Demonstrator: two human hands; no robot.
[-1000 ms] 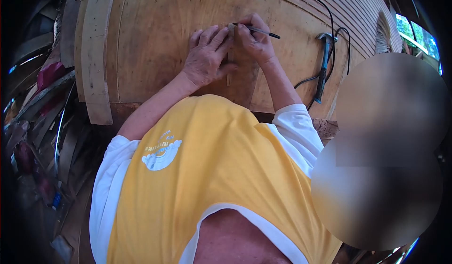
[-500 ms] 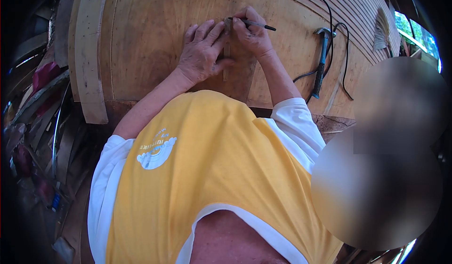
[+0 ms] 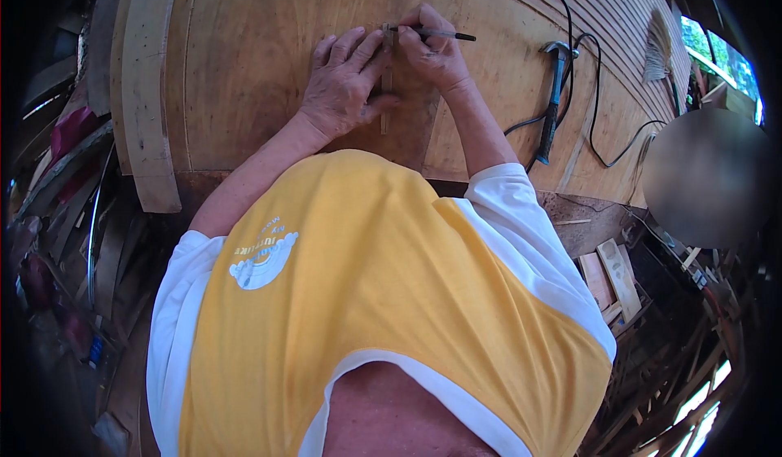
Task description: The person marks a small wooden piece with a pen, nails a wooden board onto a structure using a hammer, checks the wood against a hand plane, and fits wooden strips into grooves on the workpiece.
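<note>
My right hand (image 3: 437, 54) is closed round a slim dark pen (image 3: 456, 35), whose tip points left at the upper end of a narrow wooden strip (image 3: 386, 78). The strip lies on a brown wooden panel (image 3: 252, 74). Just left of it, my left hand (image 3: 342, 86) rests flat with its fingers apart. Its fingertips and thumb reach the strip's edge and partly cover it.
To the right a hammer (image 3: 555, 103) with a blue and black handle lies beside a black cable (image 3: 599, 82). Long boards (image 3: 151, 90) line the left side. Ribbed slats (image 3: 603, 25) and a brush (image 3: 656, 46) are at upper right. Wood scraps (image 3: 619, 278) lie below right.
The view has shifted slightly. A blurred shape at the lower right has drawn back, uncovering wood scraps. Both hands keep nearly the same pose at the strip, the pen tilting flatter.
</note>
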